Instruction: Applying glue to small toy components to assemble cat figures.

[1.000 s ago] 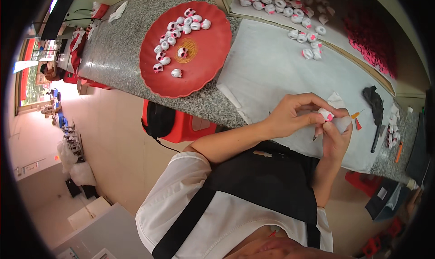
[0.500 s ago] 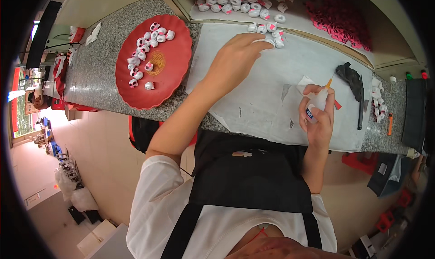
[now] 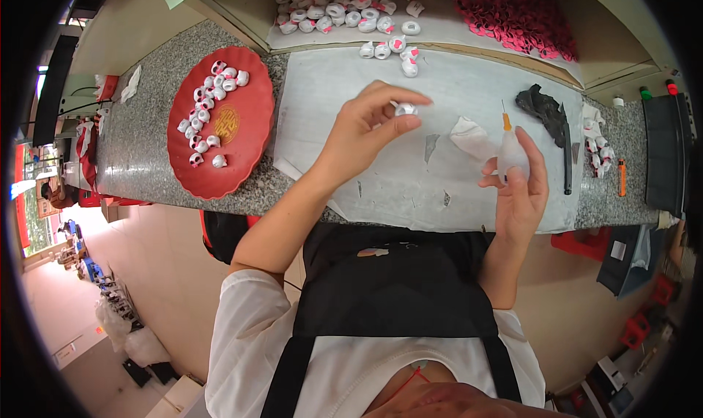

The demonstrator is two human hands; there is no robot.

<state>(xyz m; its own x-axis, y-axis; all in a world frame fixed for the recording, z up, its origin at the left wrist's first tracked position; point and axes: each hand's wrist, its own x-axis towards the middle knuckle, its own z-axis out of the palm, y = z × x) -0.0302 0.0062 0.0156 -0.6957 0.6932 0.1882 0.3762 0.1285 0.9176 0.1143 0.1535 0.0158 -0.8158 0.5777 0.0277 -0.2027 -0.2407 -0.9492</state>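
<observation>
Between the thumb and fingers of my left hand (image 3: pixel 366 125) is a small white figurine head (image 3: pixel 405 109), held above the paper-covered worktop. My right hand (image 3: pixel 521 191) grips a translucent squeeze glue bottle (image 3: pixel 513 158), its orange needle tip pointing up. A few more white pieces with pink marks (image 3: pixel 397 45) stand at the paper's far edge, beyond my left hand. On the left, a red scalloped plate (image 3: pixel 245 143) carries several white-and-pink heads (image 3: pixel 208 96).
White paper (image 3: pixel 329 74) covers the granite counter (image 3: pixel 146 147). A shelf at the back holds white pieces (image 3: pixel 315 12) and a heap of pink parts (image 3: pixel 516 23). Crumpled tissue (image 3: pixel 471 137), black plastic (image 3: pixel 540 110), a black pen (image 3: pixel 567 173) and an orange marker (image 3: pixel 622 178) lie to the right.
My left hand has drawn back from the group at the paper's far edge with one white head in its fingers. The glue bottle is now more upright in my right hand.
</observation>
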